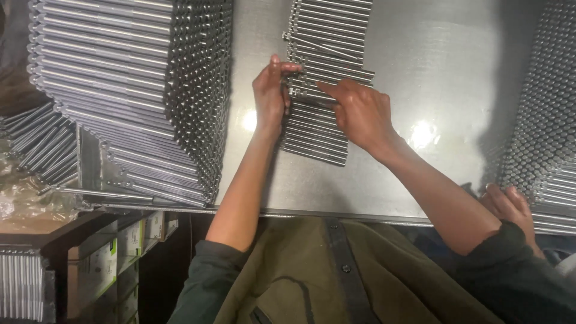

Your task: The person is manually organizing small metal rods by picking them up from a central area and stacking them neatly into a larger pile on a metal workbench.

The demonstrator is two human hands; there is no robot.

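1. Left hand (271, 90): fingers nearly straight, pressed flat against the left ends of the row of metal rods (318, 114).
2. Right hand (360, 111): fingers curled, pinching rods on top of the row.
3. Row location: flat on the steel desk (450, 72), centre, between tall rod stacks (126, 90).

Two bare forearms, left hand (271, 90) and right hand (360, 114) ungloved, dark green sleeves pushed up to the elbows, olive button-front garment — dark placket, round buttons.
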